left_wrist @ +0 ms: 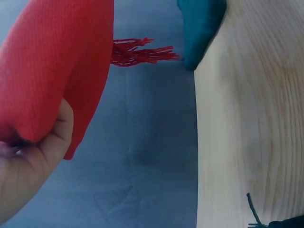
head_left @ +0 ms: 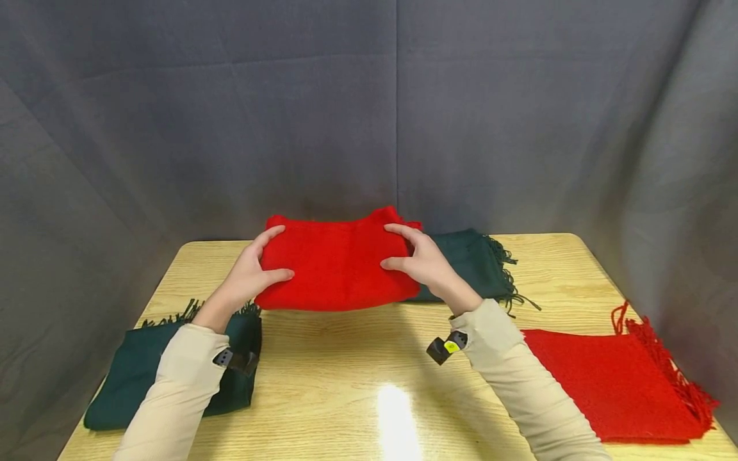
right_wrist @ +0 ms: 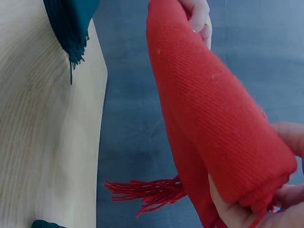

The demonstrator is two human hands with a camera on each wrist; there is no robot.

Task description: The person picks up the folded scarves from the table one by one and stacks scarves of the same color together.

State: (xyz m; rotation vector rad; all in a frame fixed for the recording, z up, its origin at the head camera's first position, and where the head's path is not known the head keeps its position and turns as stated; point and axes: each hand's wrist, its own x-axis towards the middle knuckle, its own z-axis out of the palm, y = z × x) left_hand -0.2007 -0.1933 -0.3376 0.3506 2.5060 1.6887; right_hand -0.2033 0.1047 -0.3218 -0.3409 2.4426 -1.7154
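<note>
Both hands grip the folded scarf [head_left: 337, 266], the left hand [head_left: 248, 272] at one end and the right hand [head_left: 423, 259] at the other, holding it up near the far side of the table [head_left: 323, 371]. The head view shows each thumb and forefinger on its near face but hides the other fingers behind the cloth; the left wrist view shows fingers curled round its end, and the right wrist view shows the right hand's fingers bent about the folded layers. The wrist views also reveal a red tassel [right_wrist: 147, 192] hanging from the scarf; the head view shows just a little fringe at the upper right corner. In both wrist views the grey curtain [left_wrist: 152, 142] appears between scarf and wood, so the cloth is off the table; whether it touches the curtain I cannot tell. The head view alone gives the whole layout: one green scarf [head_left: 123, 378] by the left edge, partly under the left forearm in view, its fringe pointing away; a far green scarf [head_left: 467, 262] at the back edge, partly hidden by the held cloth, its fringe to the right; a second red scarf [head_left: 623, 384] along the right edge, its fringe reaching that edge. In the left wrist view a green corner pokes past the back edge. Wood stretches through the middle, between the side scarves and up to the back ones, with a bright patch of light near the front.
</note>
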